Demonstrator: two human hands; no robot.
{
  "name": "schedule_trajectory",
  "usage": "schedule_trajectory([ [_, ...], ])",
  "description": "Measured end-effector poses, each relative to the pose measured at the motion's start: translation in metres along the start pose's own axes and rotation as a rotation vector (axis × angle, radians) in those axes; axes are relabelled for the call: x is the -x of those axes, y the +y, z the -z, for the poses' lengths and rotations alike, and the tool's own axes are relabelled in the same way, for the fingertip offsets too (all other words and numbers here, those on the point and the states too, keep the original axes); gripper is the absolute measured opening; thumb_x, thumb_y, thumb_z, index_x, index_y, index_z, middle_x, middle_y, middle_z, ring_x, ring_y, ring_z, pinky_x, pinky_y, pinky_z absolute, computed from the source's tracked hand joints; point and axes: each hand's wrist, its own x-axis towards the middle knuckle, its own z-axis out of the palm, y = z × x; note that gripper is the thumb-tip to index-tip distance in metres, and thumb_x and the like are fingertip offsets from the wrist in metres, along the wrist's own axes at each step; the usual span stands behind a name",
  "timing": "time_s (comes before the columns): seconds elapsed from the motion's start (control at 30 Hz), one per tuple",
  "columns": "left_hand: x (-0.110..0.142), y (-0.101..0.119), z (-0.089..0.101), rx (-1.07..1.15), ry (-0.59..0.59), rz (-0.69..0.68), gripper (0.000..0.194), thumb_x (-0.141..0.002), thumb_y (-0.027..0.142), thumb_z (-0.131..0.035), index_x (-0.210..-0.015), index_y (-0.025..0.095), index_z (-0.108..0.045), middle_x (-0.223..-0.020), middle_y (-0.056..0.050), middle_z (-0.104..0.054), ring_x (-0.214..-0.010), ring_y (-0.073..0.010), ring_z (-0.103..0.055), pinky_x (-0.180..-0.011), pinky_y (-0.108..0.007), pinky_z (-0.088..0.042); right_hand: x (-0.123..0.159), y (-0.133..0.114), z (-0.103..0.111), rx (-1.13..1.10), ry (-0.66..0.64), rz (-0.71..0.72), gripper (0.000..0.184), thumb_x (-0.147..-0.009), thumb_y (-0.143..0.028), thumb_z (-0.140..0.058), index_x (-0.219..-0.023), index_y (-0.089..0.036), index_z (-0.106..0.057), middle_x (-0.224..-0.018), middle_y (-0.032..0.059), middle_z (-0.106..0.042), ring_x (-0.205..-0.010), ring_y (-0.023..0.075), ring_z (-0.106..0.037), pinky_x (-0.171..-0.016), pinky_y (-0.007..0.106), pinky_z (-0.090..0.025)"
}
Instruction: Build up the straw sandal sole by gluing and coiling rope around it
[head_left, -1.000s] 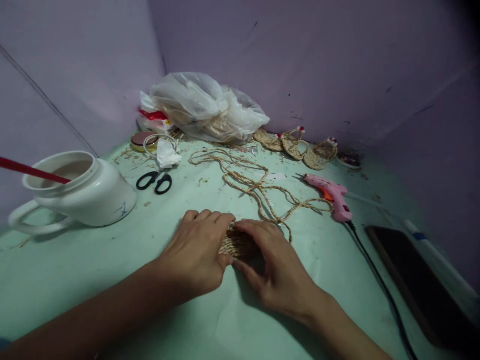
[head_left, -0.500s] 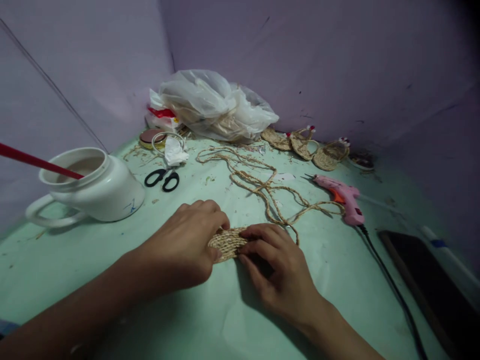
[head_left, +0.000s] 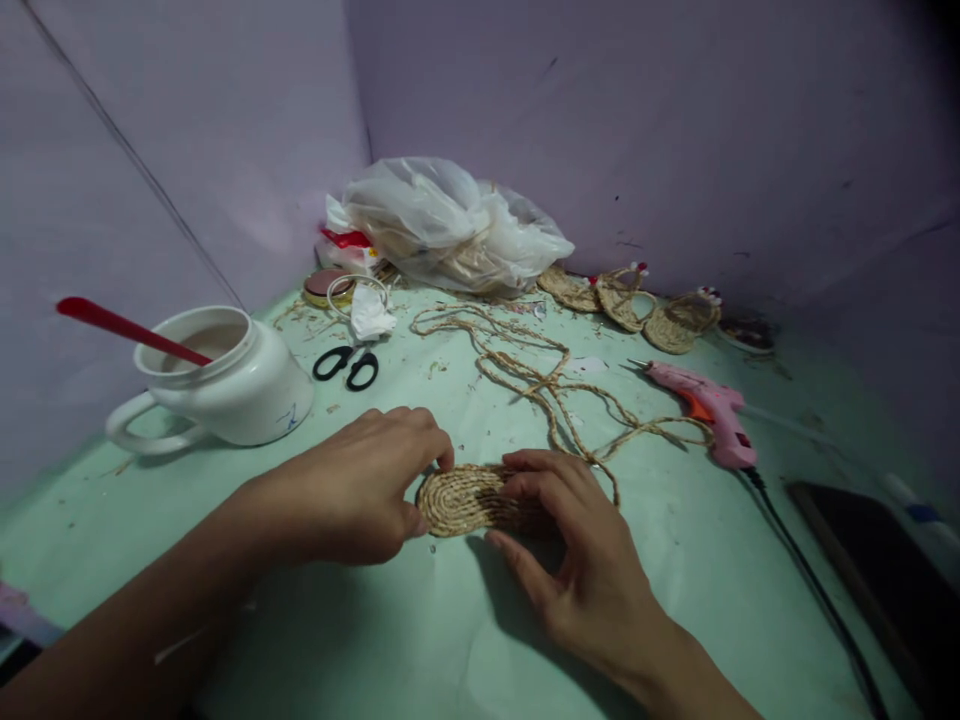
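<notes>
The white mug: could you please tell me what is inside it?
A red stick leans into the mug. Its lower end and the mug's bottom are hidden behind the near side; other contents cannot be told.

We log two hands, bare: left hand (head_left: 379, 485) and right hand (head_left: 589, 560). Five-fingered, slim tapering fingers, rounded knuckles, smooth backs. Nails too small for us to make out. Wrists bare too, slimmer than the forearms. Left forearm (head_left: 225, 555) is bare as far as we see it, widening away from the wrist, darker in shadow toward the frame edge. Right forearm (head_left: 686, 655), bare, shorter stretch visible. We note a thin pale streak (head_left: 180, 645) by the left forearm; mark or glare, can't tell. Pinkish-lavender patch (head_left: 26, 612) at the left edge; we can't tell if it's clothing.
</notes>
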Motion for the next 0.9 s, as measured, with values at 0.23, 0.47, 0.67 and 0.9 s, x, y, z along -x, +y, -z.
schedule_trajectory([
  [0.23, -0.006, 0.003, -0.016, -0.042, 0.049, -0.106, 0.029, -0.065, 0.017, -0.059, -0.094, 0.024, -0.055, -0.094, -0.003, -0.055, -0.087, -0.0226, -0.051, -0.077, -0.036, -0.038, -0.005, 0.002, -0.009, -0.033, -0.033, -0.003, 0.006, -0.078, -0.015, -0.058, -0.083, -0.019, -0.059, -0.099, 0.0096, -0.059, -0.09, 0.0217, -0.056, -0.074, 0.038, -0.05],
  [0.47, -0.002, 0.007, -0.014, -0.027, 0.058, -0.179, 0.036, -0.066, 0.024, -0.067, -0.099, 0.022, -0.054, -0.101, -0.004, -0.052, -0.094, -0.024, -0.047, -0.083, -0.04, -0.037, -0.004, -0.002, -0.007, -0.019, -0.052, 0.002, 0.007, -0.075, -0.014, -0.057, -0.081, -0.019, -0.058, -0.099, 0.0096, -0.06, -0.093, 0.0227, -0.056, -0.078, 0.039, -0.049],
  [0.67, -0.008, 0.022, -0.029, -0.056, 0.125, -0.124, 0.029, -0.072, 0.021, -0.056, -0.101, 0.019, -0.057, -0.099, -0.008, -0.054, -0.092, -0.0251, -0.049, -0.084, -0.043, -0.039, -0.002, 0.0, -0.005, 0.007, -0.02, -0.003, 0.02, -0.071, -0.013, -0.058, -0.09, -0.018, -0.056, -0.106, 0.0123, -0.06, -0.102, 0.0257, -0.055, -0.082, 0.042, -0.049],
  [0.9, -0.014, 0.025, -0.036, -0.083, 0.18, -0.143, 0.024, -0.069, 0.019, -0.054, -0.092, 0.019, -0.061, -0.093, -0.008, -0.056, -0.087, -0.0243, -0.052, -0.081, -0.042, -0.041, -0.007, -0.005, -0.005, 0.027, -0.006, 0.087, 0.016, -0.071, -0.009, -0.054, -0.08, -0.019, -0.062, -0.099, 0.0078, -0.065, -0.09, 0.0217, -0.057, -0.077, 0.038, -0.05],
])
